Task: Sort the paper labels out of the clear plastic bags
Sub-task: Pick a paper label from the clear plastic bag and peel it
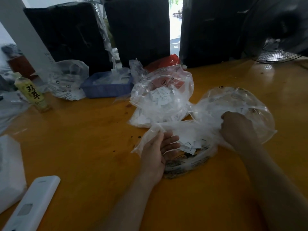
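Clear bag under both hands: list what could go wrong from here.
1. The left hand pinches only the edge of the near bag; the film could slip and its mouth close.
2. Paper labels lie loose at the mouth and may spill onto the table.
3. The right hand bunches the film, which might tear.

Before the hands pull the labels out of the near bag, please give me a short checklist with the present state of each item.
1. Left hand holds the near clear bag at its edge: ok.
2. Right hand grips the same bag's plastic: ok.
3. Paper labels visible inside: ok.
4. Bag mouth open wide enough to reach in: cannot tell.
5. Bare orange table left of the bag to lay labels down: ok.
6. Blue basket is meant for labels: cannot tell.
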### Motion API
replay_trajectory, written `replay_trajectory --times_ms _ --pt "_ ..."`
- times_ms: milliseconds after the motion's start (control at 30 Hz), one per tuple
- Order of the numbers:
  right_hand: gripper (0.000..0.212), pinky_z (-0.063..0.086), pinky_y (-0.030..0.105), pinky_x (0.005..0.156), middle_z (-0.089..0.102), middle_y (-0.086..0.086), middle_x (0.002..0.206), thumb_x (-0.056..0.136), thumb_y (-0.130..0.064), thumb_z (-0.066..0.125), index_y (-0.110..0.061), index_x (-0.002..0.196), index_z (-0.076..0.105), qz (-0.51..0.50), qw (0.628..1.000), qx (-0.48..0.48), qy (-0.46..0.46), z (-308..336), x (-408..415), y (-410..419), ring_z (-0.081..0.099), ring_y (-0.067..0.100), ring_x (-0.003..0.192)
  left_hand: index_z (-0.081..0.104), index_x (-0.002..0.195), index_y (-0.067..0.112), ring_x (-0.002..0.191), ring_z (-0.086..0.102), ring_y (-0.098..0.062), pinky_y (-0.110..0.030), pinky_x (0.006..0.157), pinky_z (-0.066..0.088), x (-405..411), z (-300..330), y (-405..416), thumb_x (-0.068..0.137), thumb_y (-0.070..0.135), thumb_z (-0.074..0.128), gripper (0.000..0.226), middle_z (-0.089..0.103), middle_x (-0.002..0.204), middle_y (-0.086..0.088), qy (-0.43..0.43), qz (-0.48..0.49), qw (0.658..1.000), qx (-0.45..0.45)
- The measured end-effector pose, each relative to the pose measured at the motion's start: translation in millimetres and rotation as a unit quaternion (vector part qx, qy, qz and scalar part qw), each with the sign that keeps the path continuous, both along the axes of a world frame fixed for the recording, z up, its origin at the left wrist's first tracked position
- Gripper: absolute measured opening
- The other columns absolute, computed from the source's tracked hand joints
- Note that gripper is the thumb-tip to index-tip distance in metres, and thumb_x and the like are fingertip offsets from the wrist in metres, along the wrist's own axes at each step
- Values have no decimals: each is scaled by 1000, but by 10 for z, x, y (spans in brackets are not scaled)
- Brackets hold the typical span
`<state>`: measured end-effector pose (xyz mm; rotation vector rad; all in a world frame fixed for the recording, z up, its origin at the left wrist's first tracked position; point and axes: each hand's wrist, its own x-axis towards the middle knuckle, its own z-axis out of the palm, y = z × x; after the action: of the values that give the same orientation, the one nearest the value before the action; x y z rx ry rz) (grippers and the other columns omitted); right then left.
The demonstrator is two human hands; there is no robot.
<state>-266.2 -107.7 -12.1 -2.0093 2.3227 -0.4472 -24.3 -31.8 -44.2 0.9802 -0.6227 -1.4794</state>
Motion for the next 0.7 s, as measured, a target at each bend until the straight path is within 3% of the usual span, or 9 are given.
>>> replay_trajectory --times_ms 67,133,200,233,300,400,500,700 --pt "34 54 40 81 67 14 123 97 -6 59 -11 130 63 4 998 3 -55 48 -46 18 65 31 104 72 116 1 81 78 -22 -26 57 61 -1 5 3 112 30 48 38 78 111 -21 -4 -2 1000 1" --pt "31 52 34 76 69 0 120 102 -8 57 -20 129 67 50 978 4 -203 97 -85 57 64 19 98 71 117 1 81 78 -21 -26 58 61 -3 10 7 112 29 47 38 79 111 -20 -7 -5 1000 0" --pt "25 48 28 66 69 -14 87 104 -12 57 -27 114 75 134 906 29 -401 158 -66 148 60 8 76 70 119 1 82 78 -21 -27 60 61 -7 4 4 112 28 48 36 79 111 -18 -14 -9 1000 -4" --pt "25 47 28 65 64 -12 75 103 -12 58 -27 109 76 176 859 51 -477 187 -22 199 57 11 70 70 121 2 84 77 -21 -27 62 61 -9 3 5 112 29 49 35 79 112 -17 -22 -12 1000 -10" --pt "23 50 31 69 60 -4 75 101 -11 60 -24 111 76 241 788 97 -558 200 96 273 56 17 72 68 126 7 91 77 -22 -28 67 62 -16 3 11 109 35 53 36 79 117 -12 -50 -26 998 -28" --pt "23 54 28 72 60 1 79 100 -11 60 -19 120 69 304 775 137 -537 186 313 349 60 18 77 65 134 15 103 76 -24 -34 79 63 -23 -6 27 98 49 67 50 77 124 -4 -105 -57 991 -63" --pt "25 55 26 75 64 -1 81 102 -7 57 -17 124 65 338 771 120 -526 179 468 417 65 15 80 66 137 21 112 74 -26 -40 87 63 -21 -32 43 85 54 76 63 76 126 -1 -137 -74 985 -81" --pt "26 59 36 82 62 18 91 104 -2 52 -14 123 64 340 786 106 -506 174 547 453 66 32 87 74 117 37 105 76 -19 -41 92 62 -8 -70 55 85 41 85 35 80 106 2 -123 -64 988 -65"
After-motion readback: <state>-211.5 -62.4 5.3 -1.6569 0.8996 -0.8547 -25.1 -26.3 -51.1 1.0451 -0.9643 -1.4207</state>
